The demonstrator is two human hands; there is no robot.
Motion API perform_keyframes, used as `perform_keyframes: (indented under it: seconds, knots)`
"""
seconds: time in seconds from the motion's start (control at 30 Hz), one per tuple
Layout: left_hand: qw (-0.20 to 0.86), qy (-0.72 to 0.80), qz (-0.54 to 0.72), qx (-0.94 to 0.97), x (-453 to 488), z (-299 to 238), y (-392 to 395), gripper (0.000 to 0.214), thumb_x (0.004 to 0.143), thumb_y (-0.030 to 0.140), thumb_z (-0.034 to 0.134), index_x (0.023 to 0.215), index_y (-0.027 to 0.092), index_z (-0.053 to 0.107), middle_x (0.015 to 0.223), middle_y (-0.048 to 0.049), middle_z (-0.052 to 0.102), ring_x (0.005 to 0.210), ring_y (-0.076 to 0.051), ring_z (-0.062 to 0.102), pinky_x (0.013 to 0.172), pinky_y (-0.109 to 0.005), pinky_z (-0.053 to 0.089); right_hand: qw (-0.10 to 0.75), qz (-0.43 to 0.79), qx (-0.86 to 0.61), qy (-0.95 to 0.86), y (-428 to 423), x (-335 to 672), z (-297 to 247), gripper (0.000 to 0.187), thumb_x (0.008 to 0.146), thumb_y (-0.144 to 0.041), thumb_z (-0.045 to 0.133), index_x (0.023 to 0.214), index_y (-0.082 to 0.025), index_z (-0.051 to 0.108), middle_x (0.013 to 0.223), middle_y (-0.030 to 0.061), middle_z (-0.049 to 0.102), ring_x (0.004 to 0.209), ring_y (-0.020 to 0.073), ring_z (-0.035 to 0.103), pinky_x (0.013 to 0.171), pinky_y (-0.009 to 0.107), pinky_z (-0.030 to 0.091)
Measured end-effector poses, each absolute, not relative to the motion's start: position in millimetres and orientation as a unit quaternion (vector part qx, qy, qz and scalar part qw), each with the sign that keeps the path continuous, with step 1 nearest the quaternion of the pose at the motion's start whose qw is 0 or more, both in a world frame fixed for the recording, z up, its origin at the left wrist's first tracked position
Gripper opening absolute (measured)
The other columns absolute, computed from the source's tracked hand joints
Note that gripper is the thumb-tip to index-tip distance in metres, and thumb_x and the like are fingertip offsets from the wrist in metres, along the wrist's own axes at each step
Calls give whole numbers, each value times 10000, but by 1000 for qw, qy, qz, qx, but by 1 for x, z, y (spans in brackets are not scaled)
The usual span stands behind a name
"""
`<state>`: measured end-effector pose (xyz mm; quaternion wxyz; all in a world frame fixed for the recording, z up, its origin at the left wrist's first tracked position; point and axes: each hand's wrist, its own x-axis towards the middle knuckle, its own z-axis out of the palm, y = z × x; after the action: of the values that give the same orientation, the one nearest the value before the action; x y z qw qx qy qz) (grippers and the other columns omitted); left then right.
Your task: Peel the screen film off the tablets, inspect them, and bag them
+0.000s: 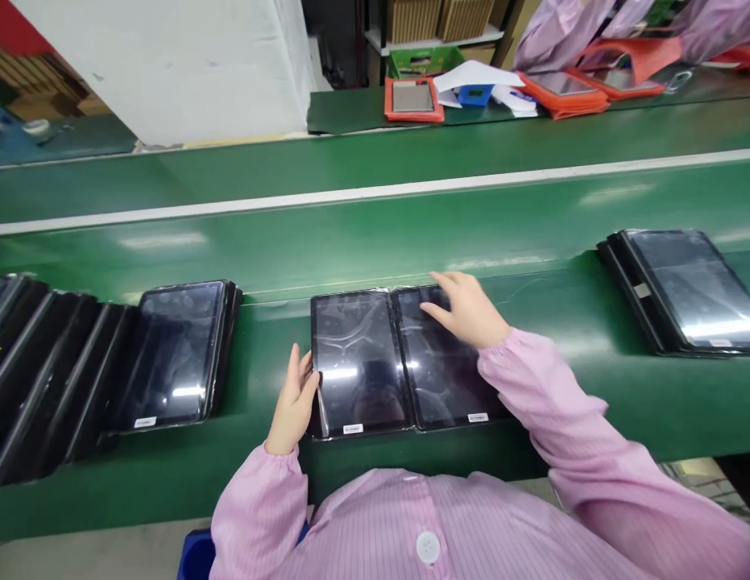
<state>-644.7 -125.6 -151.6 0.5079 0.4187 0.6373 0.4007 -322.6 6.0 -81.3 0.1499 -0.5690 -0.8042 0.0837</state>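
Two black tablets lie side by side on the green bench in front of me, each with a small white label at its near edge. My left hand [296, 399] grips the left edge of the left tablet [358, 362], fingers curled round it. My right hand [466, 308] rests on the upper part of the right tablet [442, 379], fingers stretched out flat on its screen. Both arms wear pink striped sleeves.
A leaning row of several black tablets [169, 354] stands at the left. A stack of tablets [689, 290] lies at the right. Beyond runs a green conveyor belt [375, 225]. Orange-cased tablets [414, 98], papers and another person's pink sleeves [561, 28] are on the far side.
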Motion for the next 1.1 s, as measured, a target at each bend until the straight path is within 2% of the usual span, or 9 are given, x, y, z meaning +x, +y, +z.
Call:
perform_keyframes:
  seconds: [0.1,0.2,0.37,0.53,0.63,0.73,0.83,0.97,1.1]
  knots:
    - [512,668,349,414,-659,-147,-142,695,929,475,485,1541,180,342,1458,-147,559,1327,-245,555,1151,-441,407,128,121,-507,-844,41,-370,-88,435,900,-360,652,1268,-128,678,1257,173,683,1183,338,602,1024,498,477]
    - [544,663,303,416,-669,-143,-159,665,906,531,466,1441,136,488,1306,-156,638,1074,-241,665,957,-427,545,131,137,-489,-851,59,-397,-102,273,900,-323,661,1105,-173,760,1114,128,751,1031,305,672,921,466,522]
    - [482,688,257,477,-654,-129,-166,698,859,508,525,1438,120,478,1161,-130,638,856,-222,640,809,-427,560,190,147,-464,-853,60,-402,-109,159,889,-256,647,913,-181,785,1027,122,776,1021,319,681,953,513,501]
    - [369,712,198,563,-637,-118,-153,697,848,395,584,1474,148,403,1169,-125,585,1119,-308,587,943,-482,515,222,228,-408,-855,46,-397,-100,124,847,-214,628,864,-209,751,963,67,790,944,258,738,929,441,555]
    - [411,667,200,589,-648,-121,-153,607,872,297,521,1455,166,418,1111,-98,571,1006,-253,601,904,-444,530,275,404,-393,-779,43,-389,-98,31,797,-230,713,784,-205,726,895,62,790,878,229,753,866,388,591]
    - [463,620,217,595,-664,-126,-156,592,852,220,496,1441,189,438,1080,-73,562,915,-207,579,879,-415,535,318,538,-394,-674,48,-380,-99,184,751,-277,798,652,-192,668,755,59,767,810,213,755,852,380,602]
    - [484,606,228,588,-671,-129,-159,641,812,175,510,1448,203,437,1129,-75,554,941,-201,563,914,-419,527,327,575,-391,-641,56,-376,-100,312,708,-355,827,570,-197,595,589,12,689,664,185,732,859,401,604]
    - [510,588,225,585,-675,-129,-159,703,815,201,564,1496,233,392,1200,-82,542,1011,-214,567,964,-434,519,310,605,-385,-624,62,-375,-98,328,652,-334,819,521,-202,549,506,-22,606,553,158,684,839,404,592]
    - [534,566,197,597,-678,-126,-158,934,755,293,738,1565,272,273,1344,-102,497,1226,-285,522,1071,-492,471,294,608,-387,-628,63,-372,-95,315,715,-324,727,507,-214,517,452,-25,525,506,145,636,847,453,552]
